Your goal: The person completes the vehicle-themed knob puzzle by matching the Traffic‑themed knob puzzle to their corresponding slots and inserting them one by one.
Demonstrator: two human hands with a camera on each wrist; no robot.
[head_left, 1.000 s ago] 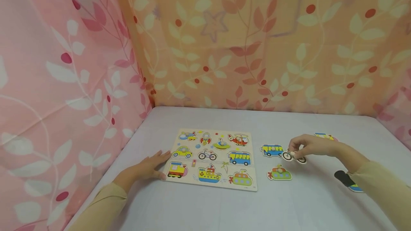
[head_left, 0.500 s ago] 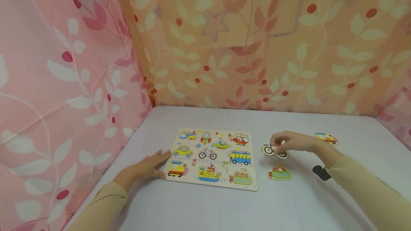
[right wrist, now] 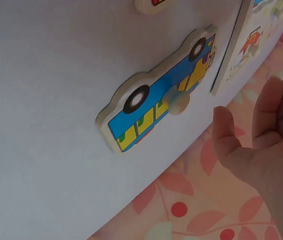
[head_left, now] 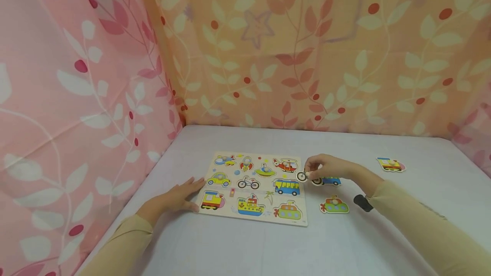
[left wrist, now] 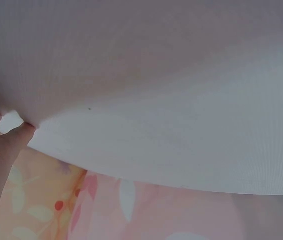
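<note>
Pale wooden board (head_left: pixel 231 207), lower centre of the head view: work judged about half done. Five knobbed pieces are seated: plane (head_left: pixel 224 161), rocket (head_left: pixel 246 164), saucer (head_left: pixel 265 170) and helicopter (head_left: pixel 285 165) across the top, car (head_left: pixel 218 181) at middle left. Five spaces show print without a knob and are judged unfilled: bicycle space (head_left: pixel 248 183), bus space (head_left: pixel 287 187), train space (head_left: pixel 212 200), ship space (head_left: pixel 250 205), submarine space (head_left: pixel 288 212).

Outstanding pieces: bus piece (head_left: pixel 332 181), right of centre, partly behind the right hand (head_left: pixel 326 167); submarine piece (head_left: pixel 334 205), just below it; train piece (head_left: pixel 391 165), farther toward the right side. No loose ship piece can be seen; the right sleeve (head_left: pixel 426 220) may cover it.

Bicycle piece (head_left: pixel 316 181): pinched from above by the right hand's thumb and fingers, overlapping the board's right edge in the head view. Whether it touches the board cannot be told.

Left hand (head_left: pixel 180 197): fingers extended and spread, tips at the board's left edge, holding no piece, well apart from the bicycle piece.
</note>
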